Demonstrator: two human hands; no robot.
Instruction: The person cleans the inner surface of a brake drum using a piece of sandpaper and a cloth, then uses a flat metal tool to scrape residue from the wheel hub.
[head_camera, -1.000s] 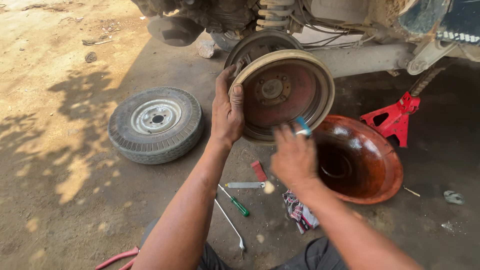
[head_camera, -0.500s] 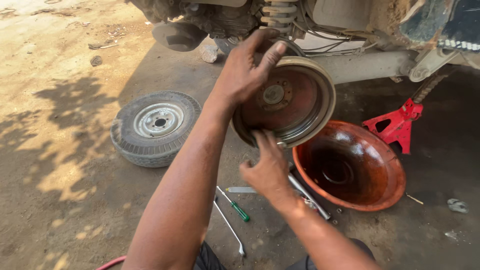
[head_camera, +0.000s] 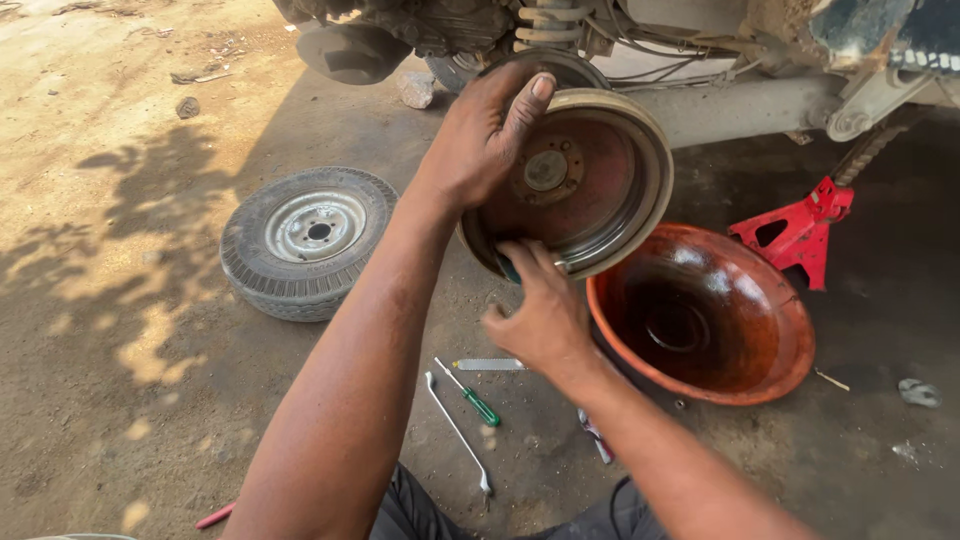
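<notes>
A rusty round brake drum (head_camera: 590, 185) sits on the axle of a raised vehicle, its open face toward me. My left hand (head_camera: 485, 135) lies flat over the drum's upper left rim, fingers spread across it. My right hand (head_camera: 535, 310) is at the drum's lower edge, fingers curled around a small blue-handled tool (head_camera: 508, 268) that is mostly hidden by the fingers and pressed against the rim.
A removed wheel with tyre (head_camera: 305, 240) lies flat on the dirt at left. A rusty orange basin (head_camera: 760, 360) sits right of the drum, a red jack stand (head_camera: 800, 230) behind it. A green-handled screwdriver (head_camera: 470, 395) and a thin metal bar (head_camera: 458, 432) lie on the ground.
My left hand slid from the drum's left side up over its top rim. My right hand dropped from the drum's face to its bottom edge. The view came closer.
</notes>
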